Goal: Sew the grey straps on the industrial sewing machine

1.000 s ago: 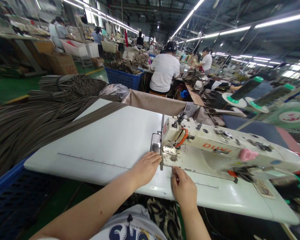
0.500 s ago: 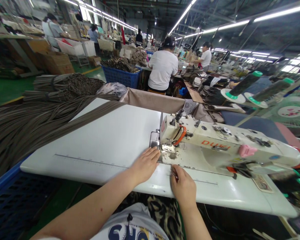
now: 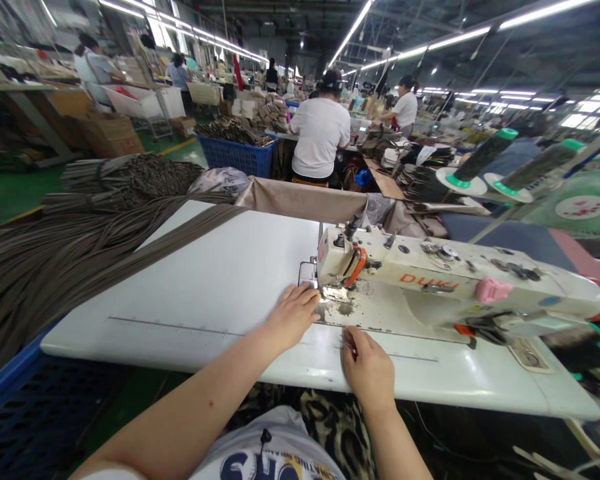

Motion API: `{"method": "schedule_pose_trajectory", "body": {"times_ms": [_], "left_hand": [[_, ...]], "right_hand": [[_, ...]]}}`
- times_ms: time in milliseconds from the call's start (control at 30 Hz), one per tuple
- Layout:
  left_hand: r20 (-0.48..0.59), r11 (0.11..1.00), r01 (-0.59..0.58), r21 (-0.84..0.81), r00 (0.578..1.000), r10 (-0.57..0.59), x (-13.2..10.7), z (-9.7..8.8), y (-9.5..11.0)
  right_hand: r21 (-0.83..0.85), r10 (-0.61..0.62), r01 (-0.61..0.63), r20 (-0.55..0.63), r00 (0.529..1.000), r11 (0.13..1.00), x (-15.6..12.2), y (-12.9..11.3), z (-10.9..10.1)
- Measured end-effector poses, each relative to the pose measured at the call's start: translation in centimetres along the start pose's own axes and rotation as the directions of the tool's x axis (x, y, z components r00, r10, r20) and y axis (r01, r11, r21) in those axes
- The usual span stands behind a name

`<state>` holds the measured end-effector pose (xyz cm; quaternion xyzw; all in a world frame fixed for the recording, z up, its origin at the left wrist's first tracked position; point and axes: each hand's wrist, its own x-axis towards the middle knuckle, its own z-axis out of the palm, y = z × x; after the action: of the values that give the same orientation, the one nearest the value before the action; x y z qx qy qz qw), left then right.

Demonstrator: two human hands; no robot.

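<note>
My left hand (image 3: 294, 315) lies flat with its fingers stretched out beside the needle area of a white sewing machine (image 3: 405, 273). Its fingertips reach the metal plate (image 3: 307, 275) at the left of the presser foot. Whatever may lie under the palm is hidden. On the worktop (image 3: 215, 267), just in front of the machine bed, my right hand (image 3: 370, 363) is curled closed. A small dark, reddish bit shows between its thumb and fingers, too little to name.
Long dark strips (image 3: 145, 253) drape over the table's left side. A blue crate (image 3: 15, 393) stands below them. Two dark thread cones (image 3: 485, 159) rise behind the machine. Ahead, a person in a white shirt (image 3: 320, 137) sits near a blue basket (image 3: 237, 157).
The whole view has shifted slightly. My left hand stays flat by the needle area, and my right hand stays curled, with a bit more of the reddish thing showing.
</note>
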<state>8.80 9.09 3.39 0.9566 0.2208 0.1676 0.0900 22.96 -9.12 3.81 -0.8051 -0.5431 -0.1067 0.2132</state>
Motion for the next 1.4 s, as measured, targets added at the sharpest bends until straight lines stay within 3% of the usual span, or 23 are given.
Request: {"method": "schedule_pose_trajectory", "body": {"times_ms": [300, 533, 767, 1000, 1200, 1400], "left_hand": [[0.014, 0.998, -0.004, -0.065, 1.0, 0.005, 0.5, -0.2, -0.2], [0.034, 0.992, -0.038, -0.124, 0.999, 0.042, 1.6, -0.8, -1.5], [0.003, 0.961, 0.063, -0.267, 0.998, -0.065, 5.4, 0.5, -3.8], [0.057, 0.947, 0.003, -0.321, 0.998, 0.016, 9.1, 0.8, -5.4], [0.008, 0.938, -0.083, -0.337, 0.996, 0.09, 8.8, 0.5, -6.1], [0.037, 0.951, -0.065, -0.301, 0.996, 0.079, 8.3, 0.7, -7.3]], "right_hand": [[0.009, 0.005, -0.005, 0.014, 1.0, 1.0, 0.1, 0.0, -0.1], [-0.002, -0.013, 0.013, -0.011, 1.0, 1.0, 0.0, 0.1, 0.0], [-0.013, -0.002, 0.002, -0.017, 1.0, 1.0, 0.0, 0.1, 0.0], [-0.002, 0.02, -0.02, -0.008, 1.0, 1.0, 0.1, 0.1, -0.1], [0.022, 0.021, -0.021, 0.001, 1.0, 1.0, 0.0, 0.2, 0.0], [0.036, 0.027, -0.027, -0.009, 1.0, 0.999, 0.0, 0.2, 0.0]]}}
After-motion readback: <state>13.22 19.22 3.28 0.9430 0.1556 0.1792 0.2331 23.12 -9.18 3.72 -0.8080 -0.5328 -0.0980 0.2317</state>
